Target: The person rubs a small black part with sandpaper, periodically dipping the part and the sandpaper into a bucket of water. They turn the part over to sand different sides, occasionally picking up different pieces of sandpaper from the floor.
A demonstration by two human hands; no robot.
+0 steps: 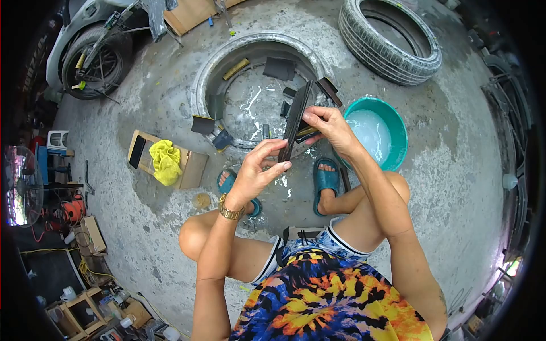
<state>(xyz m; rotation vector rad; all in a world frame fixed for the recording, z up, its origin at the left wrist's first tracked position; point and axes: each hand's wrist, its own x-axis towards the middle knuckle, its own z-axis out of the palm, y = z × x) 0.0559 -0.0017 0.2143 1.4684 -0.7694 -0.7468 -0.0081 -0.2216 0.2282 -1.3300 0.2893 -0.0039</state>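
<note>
A long black ribbed strip (pixel 298 113) is held up on a slant in front of me. My left hand (pixel 259 166), with a gold watch at the wrist, pinches its lower end between thumb and fingers. Higher up, the thumb and forefinger of my right hand (pixel 329 126) are closed at the strip's edge. Tucked under that hand's fingers is a small black-and-yellow piece (pixel 307 135), mostly hidden. Behind the strip lies a tyre (pixel 203 85) flat on the wet floor, with several dark sheet pieces (pixel 279 69) and a yellowish block (pixel 236 69) on its inner rim.
A teal basin (pixel 396 122) of cloudy water stands to the right of the tyre. On the left, a yellow cloth (pixel 165 162) and a black phone-like slab (pixel 136 152) rest on a wooden box (pixel 193 170). Another tyre (pixel 378 54) lies at the back right.
</note>
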